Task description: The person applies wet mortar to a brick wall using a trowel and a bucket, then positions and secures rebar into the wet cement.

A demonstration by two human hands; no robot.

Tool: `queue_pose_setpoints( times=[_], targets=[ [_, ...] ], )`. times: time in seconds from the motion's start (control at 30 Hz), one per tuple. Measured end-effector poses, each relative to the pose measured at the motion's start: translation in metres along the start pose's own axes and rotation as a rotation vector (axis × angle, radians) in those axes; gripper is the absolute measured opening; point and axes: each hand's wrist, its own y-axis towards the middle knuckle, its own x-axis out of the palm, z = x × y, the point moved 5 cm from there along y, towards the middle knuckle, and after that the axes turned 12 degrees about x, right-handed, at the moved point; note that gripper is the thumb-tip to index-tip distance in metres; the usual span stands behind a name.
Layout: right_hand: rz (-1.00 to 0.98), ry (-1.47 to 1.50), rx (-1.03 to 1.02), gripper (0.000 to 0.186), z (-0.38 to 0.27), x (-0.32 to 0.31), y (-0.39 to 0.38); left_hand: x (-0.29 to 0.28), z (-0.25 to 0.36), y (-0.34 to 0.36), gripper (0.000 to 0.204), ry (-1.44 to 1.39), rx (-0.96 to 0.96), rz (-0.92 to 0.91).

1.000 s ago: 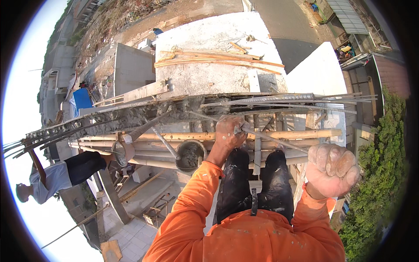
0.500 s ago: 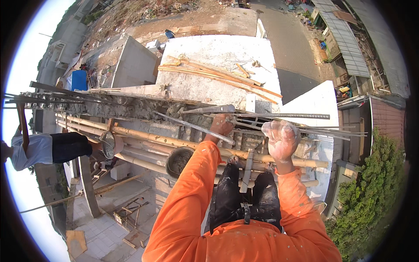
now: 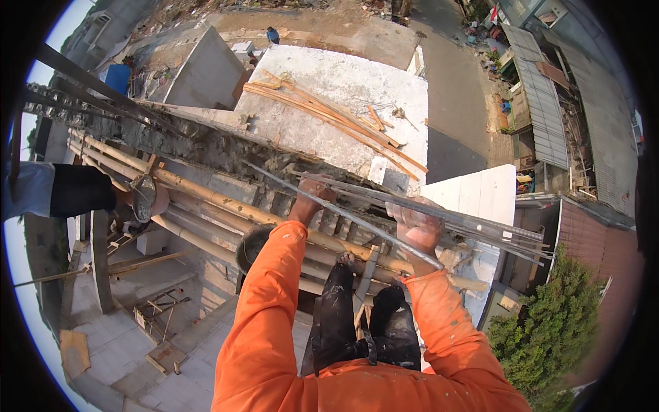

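Observation:
Both my hands are out over a beam filled with rough grey concrete. My left hand is closed on the steel bars beside a long loose rod, which slants down to the right. My right hand is closed at a bundle of rebar running along the beam's right part; the bars partly hide its fingers. Below my hands lie bamboo poles, with my feet on or against them. A dark bucket is half hidden behind my left forearm.
A co-worker stands at the left by another bucket. Beyond the beam, wooden strips lie on a white slab. A lower tiled floor lies far below at left; a street and tree are at right.
My right hand has moved forward and left to the rebar bundle, my left hand slightly leftward. The bars now slant more steeply down to the right, as the whole view has turned.

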Motion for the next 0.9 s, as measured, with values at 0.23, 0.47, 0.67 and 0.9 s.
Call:
queue_pose_setpoints(
  times=[0.23,0.47,0.67,0.9],
  targets=[
    [0.120,-0.249,0.085,0.026,-0.007,0.002,0.005,-0.052,0.013,0.011,0.015,-0.055,-0.185,-0.129],
    [0.244,-0.152,0.081,0.021,-0.003,0.021,0.009,-0.102,0.027,0.012,0.017,-0.142,-0.037,0.544],
    [-0.006,0.053,-0.008,0.022,0.010,0.019,0.005,-0.048,-0.019,-0.001,0.022,-0.313,-0.186,0.126],
    [-0.148,-0.372,0.050,0.023,0.022,0.021,0.011,-0.060,-0.022,0.003,0.021,-0.419,-0.348,0.011]
  ],
)
